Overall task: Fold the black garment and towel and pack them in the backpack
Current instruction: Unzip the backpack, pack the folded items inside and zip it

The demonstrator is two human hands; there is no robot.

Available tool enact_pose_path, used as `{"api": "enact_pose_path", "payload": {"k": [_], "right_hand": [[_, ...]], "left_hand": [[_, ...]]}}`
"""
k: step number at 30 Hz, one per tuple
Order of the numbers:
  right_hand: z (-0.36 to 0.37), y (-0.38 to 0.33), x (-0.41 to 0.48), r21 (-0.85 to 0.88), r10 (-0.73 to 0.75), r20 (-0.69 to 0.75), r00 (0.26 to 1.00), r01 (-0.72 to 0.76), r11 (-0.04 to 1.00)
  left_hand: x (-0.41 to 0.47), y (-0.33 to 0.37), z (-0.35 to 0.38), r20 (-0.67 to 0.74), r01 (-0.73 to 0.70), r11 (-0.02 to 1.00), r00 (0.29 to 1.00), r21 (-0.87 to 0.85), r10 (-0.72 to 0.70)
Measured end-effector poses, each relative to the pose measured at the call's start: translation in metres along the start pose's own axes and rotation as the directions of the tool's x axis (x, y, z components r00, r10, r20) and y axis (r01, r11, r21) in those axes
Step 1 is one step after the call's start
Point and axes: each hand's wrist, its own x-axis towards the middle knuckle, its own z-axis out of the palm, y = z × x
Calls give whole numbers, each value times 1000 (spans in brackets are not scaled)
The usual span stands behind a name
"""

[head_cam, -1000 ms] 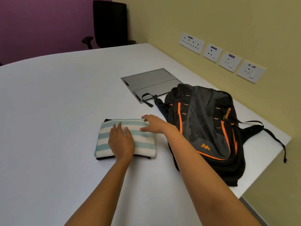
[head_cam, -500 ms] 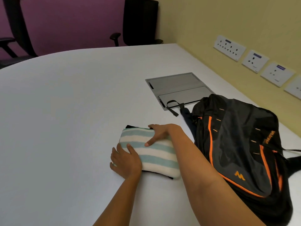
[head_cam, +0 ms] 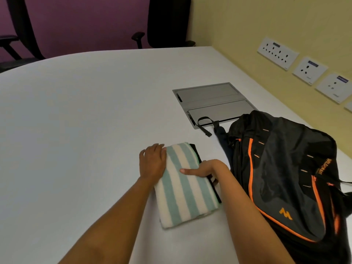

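Folded striped towel (head_cam: 182,187) stacked on folded black garment (head_cam: 196,152), on worktop (head_cam: 76,130) just left of backpack (head_cam: 285,168). Right hand (head_cam: 204,168): thumb flat on towel, fingers (head_cam: 214,181) curled under stack's right edge. Left hand (head_cam: 152,164): fingers (head_cam: 154,149) together against towel's left edge; tucked under or not, can't tell.

left hand (head_cam: 152,163) touches the towel (head_cam: 187,193), right hand (head_cam: 206,169) grips it.

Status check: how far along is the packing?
Done: towel folded, stacked on the black garment, of which only an edge shows. In hand: right hand pinches the stack's right edge, left hand rests at its left edge. Left: both go into the backpack beside them.
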Motion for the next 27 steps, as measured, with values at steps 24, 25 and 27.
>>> {"api": "enact_pose_path", "payload": {"k": [24,25,27], "right_hand": [[53,29,-13,833,-225,-168,960,260,488],[56,29,-12,838,-249,-176,952,278,470],[62,29,-9,860,-265,-174,948,278,428]], "left_hand": [[-44,4,9,82,109,989,992,-102,-101],[-45,3,8,81,107,988,992,-113,-98],[-45,2,7,86,103,988,992,-111,-94]]}}
